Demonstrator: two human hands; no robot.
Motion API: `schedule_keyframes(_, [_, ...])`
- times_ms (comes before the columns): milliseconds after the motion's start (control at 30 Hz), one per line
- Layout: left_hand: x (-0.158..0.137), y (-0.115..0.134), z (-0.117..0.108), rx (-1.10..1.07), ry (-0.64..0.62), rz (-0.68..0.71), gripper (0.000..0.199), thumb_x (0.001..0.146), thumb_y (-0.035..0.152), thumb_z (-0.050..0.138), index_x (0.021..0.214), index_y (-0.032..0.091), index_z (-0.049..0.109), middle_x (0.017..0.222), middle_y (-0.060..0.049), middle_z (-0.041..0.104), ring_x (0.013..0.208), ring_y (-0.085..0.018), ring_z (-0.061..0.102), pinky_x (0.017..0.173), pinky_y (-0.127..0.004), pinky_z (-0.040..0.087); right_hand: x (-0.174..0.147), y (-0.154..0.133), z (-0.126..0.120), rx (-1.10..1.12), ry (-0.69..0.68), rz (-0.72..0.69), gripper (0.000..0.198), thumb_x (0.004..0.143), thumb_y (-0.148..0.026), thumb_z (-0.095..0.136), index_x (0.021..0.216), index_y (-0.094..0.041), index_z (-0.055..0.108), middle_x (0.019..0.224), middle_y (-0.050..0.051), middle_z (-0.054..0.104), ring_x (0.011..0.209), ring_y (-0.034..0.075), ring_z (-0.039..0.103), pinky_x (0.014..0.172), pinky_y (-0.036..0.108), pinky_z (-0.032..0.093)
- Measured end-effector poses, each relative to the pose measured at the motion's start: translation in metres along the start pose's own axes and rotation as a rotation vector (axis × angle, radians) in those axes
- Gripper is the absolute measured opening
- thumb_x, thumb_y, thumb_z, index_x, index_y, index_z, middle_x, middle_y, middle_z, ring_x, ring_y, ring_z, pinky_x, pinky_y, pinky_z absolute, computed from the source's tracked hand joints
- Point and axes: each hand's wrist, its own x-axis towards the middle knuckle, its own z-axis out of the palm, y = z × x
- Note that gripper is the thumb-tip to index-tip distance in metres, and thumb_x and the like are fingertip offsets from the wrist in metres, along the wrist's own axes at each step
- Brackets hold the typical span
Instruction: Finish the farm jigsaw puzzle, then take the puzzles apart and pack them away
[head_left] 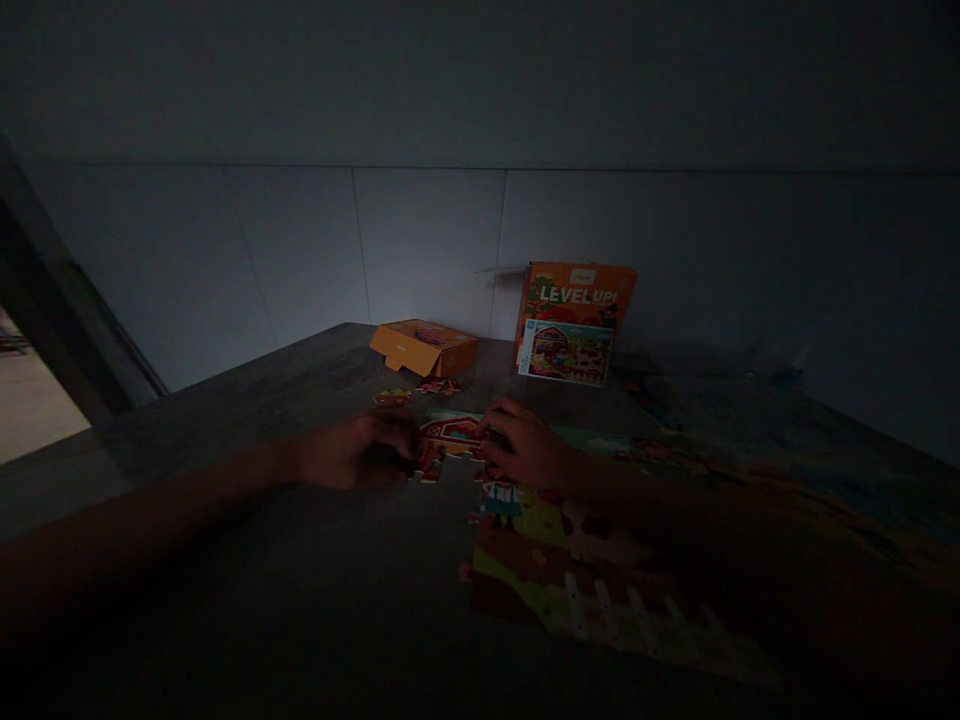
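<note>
A partly assembled farm jigsaw puzzle [525,520] lies on the dark table, showing a red barn, a figure, a cow and a white fence. My left hand [367,450] is at the left of the barn, its fingers curled and closed on a puzzle piece [429,466] at the barn's lower left edge. From the right, my right hand [525,447] reaches across the puzzle, its bent fingers gripping it beside the barn. Part of the picture is hidden beneath that hand and forearm. Dim light blurs the fingertips.
Loose puzzle pieces [438,385] lie beyond my hands, near an opened orange box [427,348]. An upright orange "LEVEL UP!" box [577,285] stands near the wall with a farm picture card [566,352] in front. More colourful puzzle sections and crumpled clear plastic [750,370] are at right.
</note>
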Motion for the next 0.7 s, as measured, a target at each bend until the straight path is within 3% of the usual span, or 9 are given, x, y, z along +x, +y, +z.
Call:
schedule_keyframes(333, [0.0019,0.0052,-0.0014,0.031,-0.017,-0.016,0.012,0.085,0.02,0.062,0.096,0.019,0.067,0.103,-0.009,0.065,0.099,-0.021,0.06,0.087,-0.039,0.051,-0.0002,0.0015,0.0006,-0.003,-0.003,0.004,0.012,0.085,-0.018,0.061,0.096,-0.016,0.064,0.097,0.008,0.054,0.09,0.018,0.054,0.082,0.032,0.044])
schedule_keyframes(533, [-0.0044,0.0023,0.0024,0.099,0.061,-0.134,0.051,0.08,0.024,0.065,0.127,0.017,0.049,0.122,-0.013,0.055,0.11,-0.027,0.054,0.094,-0.045,0.048,0.0002,-0.0002,-0.0009,-0.003,-0.021,0.013,0.011,0.086,-0.02,0.06,0.096,-0.016,0.063,0.097,0.007,0.054,0.088,0.018,0.054,0.08,0.031,0.044])
schedule_keyframes(700, [-0.0017,0.0027,0.0008,0.15,-0.026,-0.103,0.033,0.084,0.025,0.061,0.116,0.019,0.06,0.117,-0.011,0.056,0.109,-0.027,0.054,0.096,-0.043,0.046,-0.0001,-0.0004,-0.0006,-0.009,-0.016,0.006,0.01,0.085,-0.02,0.061,0.094,-0.015,0.063,0.096,0.007,0.054,0.089,0.018,0.053,0.081,0.031,0.043])
